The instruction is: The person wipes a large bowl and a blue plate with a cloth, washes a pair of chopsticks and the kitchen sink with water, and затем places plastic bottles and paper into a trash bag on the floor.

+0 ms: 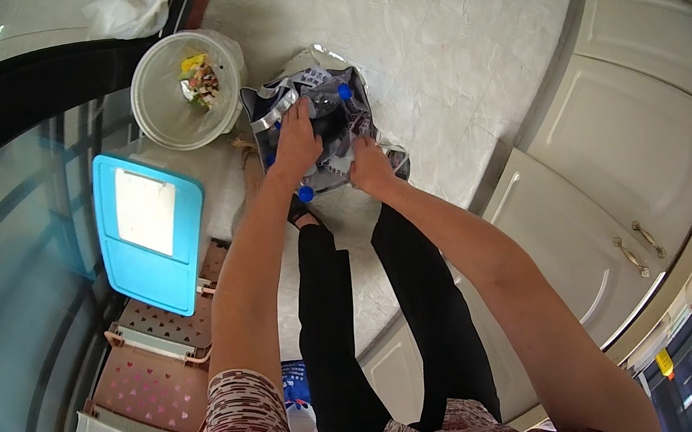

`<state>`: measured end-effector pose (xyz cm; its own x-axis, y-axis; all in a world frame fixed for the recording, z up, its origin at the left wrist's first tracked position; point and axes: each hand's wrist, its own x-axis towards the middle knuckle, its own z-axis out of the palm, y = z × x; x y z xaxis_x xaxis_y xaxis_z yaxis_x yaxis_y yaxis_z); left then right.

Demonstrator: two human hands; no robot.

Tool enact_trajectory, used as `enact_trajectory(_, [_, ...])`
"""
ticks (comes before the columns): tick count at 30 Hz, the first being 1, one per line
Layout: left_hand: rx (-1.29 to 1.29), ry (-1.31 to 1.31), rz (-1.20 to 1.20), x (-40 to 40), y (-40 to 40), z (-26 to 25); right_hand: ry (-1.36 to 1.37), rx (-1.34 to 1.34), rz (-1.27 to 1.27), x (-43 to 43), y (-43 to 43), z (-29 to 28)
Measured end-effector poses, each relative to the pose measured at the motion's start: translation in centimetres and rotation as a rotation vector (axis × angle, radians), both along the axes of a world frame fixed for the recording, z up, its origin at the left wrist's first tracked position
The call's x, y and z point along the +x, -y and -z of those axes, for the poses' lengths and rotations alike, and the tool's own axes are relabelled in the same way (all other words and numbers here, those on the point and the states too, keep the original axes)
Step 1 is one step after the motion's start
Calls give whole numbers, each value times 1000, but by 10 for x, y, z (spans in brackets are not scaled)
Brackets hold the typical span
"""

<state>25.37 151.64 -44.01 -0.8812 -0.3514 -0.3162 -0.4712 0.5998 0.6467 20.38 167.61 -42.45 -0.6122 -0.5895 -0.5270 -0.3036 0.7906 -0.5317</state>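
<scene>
A dark grey bag with a silver strip (276, 110) stands on the floor before me. Inside it are clear plastic bottles (325, 98), several of them with blue caps (344, 91). My left hand (298, 138) reaches over the bag's opening, fingers stretched forward against its contents; whether it grips anything is hidden. At the near right side, my right hand (371, 163) has its fingers curled on the bag's edge, next to crumpled printed plastic (361, 124). One blue cap (306, 194) shows at the near rim, between my forearms.
A lined white bin (144, 105) holding food scraps stands left of the bag. Closer to me on the left are a blue lid (161, 293) and stacked storage boxes (149, 386). White cabinets (614, 106) run along the right. Beside the bag lies a brown broom-like object (250, 170).
</scene>
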Motion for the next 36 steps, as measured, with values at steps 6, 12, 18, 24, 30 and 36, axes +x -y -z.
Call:
enact_trajectory(6, [-142,238,-30,-22,-1,32,-45,-174,125,8,22,21])
enact_trajectory(12, [22,83,-108,-10,11,25,261,58,334,20,39,58])
enact_trajectory(18, [279,-232,-340,44,39,-7,307,142,548,34,61,78])
enact_trajectory(24, [826,-287,-629,81,56,-23,540,237,838,4,79,107])
enact_trajectory(30, [679,-261,-563,101,57,-22,681,347,1027,16,118,77])
enact_trajectory(36, [368,-216,-405,84,50,-20,305,383,852,29,105,85])
